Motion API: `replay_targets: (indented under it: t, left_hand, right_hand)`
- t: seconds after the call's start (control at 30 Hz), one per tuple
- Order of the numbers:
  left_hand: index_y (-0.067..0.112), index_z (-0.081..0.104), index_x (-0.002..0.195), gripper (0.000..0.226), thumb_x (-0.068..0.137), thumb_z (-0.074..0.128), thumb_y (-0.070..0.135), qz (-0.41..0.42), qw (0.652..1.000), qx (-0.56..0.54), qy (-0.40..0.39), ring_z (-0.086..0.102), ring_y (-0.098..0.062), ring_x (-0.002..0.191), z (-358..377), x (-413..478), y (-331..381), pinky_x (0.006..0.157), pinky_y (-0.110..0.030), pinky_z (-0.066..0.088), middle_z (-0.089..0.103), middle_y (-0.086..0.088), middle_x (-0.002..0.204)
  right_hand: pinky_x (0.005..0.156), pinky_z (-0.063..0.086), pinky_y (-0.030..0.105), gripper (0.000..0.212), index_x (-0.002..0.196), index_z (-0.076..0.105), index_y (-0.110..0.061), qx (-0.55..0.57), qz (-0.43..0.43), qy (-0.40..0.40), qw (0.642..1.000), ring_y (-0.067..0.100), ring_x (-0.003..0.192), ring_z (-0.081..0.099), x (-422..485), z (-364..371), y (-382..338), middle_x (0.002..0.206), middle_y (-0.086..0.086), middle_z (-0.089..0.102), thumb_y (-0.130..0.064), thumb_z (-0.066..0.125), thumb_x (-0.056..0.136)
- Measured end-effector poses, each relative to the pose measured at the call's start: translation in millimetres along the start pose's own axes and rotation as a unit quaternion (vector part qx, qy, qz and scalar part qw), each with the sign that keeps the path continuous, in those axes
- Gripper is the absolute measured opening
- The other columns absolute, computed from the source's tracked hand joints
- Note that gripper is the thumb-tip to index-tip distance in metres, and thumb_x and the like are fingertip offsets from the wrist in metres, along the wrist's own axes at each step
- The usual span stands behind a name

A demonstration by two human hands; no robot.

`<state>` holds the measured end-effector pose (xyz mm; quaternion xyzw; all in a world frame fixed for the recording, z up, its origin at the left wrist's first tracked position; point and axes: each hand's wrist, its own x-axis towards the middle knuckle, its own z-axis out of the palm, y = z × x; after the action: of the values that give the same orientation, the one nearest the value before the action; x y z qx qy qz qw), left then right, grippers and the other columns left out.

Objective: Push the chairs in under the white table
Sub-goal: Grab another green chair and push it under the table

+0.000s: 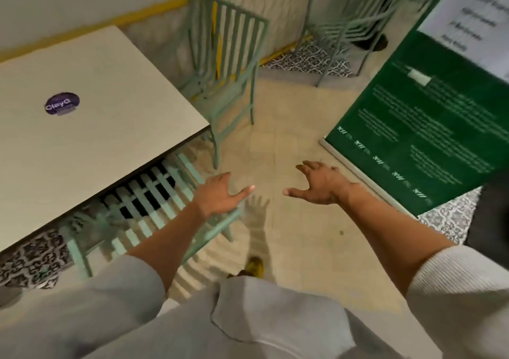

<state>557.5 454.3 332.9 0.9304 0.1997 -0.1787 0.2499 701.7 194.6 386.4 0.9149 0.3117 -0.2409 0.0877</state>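
The white table fills the left side, with a round purple sticker on top. A mint-green slatted chair stands at the table's near edge, its seat partly under the top. A second green chair stands at the table's far right side, its seat partly under the edge. My left hand hovers open above the near chair's right corner, touching nothing I can see. My right hand is open over bare floor, fingers spread.
A green printed banner leans on the right, its base near my right hand. Another green chair stands at the back under a second table. Patterned tiles edge the beige floor. My foot is below.
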Motion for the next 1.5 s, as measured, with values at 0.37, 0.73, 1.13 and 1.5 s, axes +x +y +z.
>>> replay_targets:
  t: [0.37, 0.73, 1.13, 1.5]
  left_hand:
    - [0.020, 0.029, 0.168, 0.122, 0.079, 0.026, 0.103, 0.012, 0.993, 0.088, -0.082, 0.041, -0.034, 0.153, -54.3, 195.9, 145.0, 0.124, -0.055, 0.032, 0.037, -0.010, 0.171]
    - [0.018, 0.033, 0.167, 0.114, 0.086, 0.023, 0.098, -0.138, 0.978, 0.075, -0.138, 0.039, -0.032, 0.155, -33.0, 357.3, 238.1, 0.125, -0.048, 0.031, 0.037, -0.009, 0.171]
    - [0.019, 0.047, 0.158, 0.108, 0.086, 0.028, 0.097, -0.252, 0.966, -0.047, 0.031, 0.048, -0.031, 0.148, -138.7, 501.1, 278.7, 0.121, -0.048, 0.039, 0.050, -0.009, 0.162]
    - [0.020, 0.037, 0.164, 0.113, 0.084, 0.028, 0.099, -0.325, 0.929, -0.154, 0.085, 0.040, -0.036, 0.153, -246.1, 659.3, 206.2, 0.123, -0.057, 0.030, 0.041, -0.011, 0.168]
  right_hand:
    - [0.127, 0.029, 0.058, 0.113, 0.170, 0.022, -0.025, 0.041, 0.033, -0.021, 0.998, 0.030, 0.162, 0.026, 147.2, -68.5, 168.4, 0.177, 0.005, 0.023, -0.097, 0.037, 0.084]
    - [0.127, 0.029, 0.054, 0.110, 0.170, 0.024, -0.023, 0.088, -0.046, -0.095, 0.990, 0.031, 0.160, 0.029, 314.5, -95.1, 346.6, 0.177, 0.006, 0.025, -0.094, 0.041, 0.087]
    - [0.123, 0.032, 0.055, 0.107, 0.166, 0.034, -0.020, -0.040, -0.273, -0.042, 0.960, 0.029, 0.157, 0.033, 540.3, -280.1, 351.5, 0.172, 0.007, 0.034, -0.093, 0.041, 0.088]
    - [0.116, 0.045, 0.052, 0.088, 0.154, 0.053, -0.026, -0.148, -0.393, 0.004, 0.908, 0.025, 0.145, 0.053, 771.2, -396.7, 239.0, 0.159, 0.000, 0.055, -0.088, 0.035, 0.094]
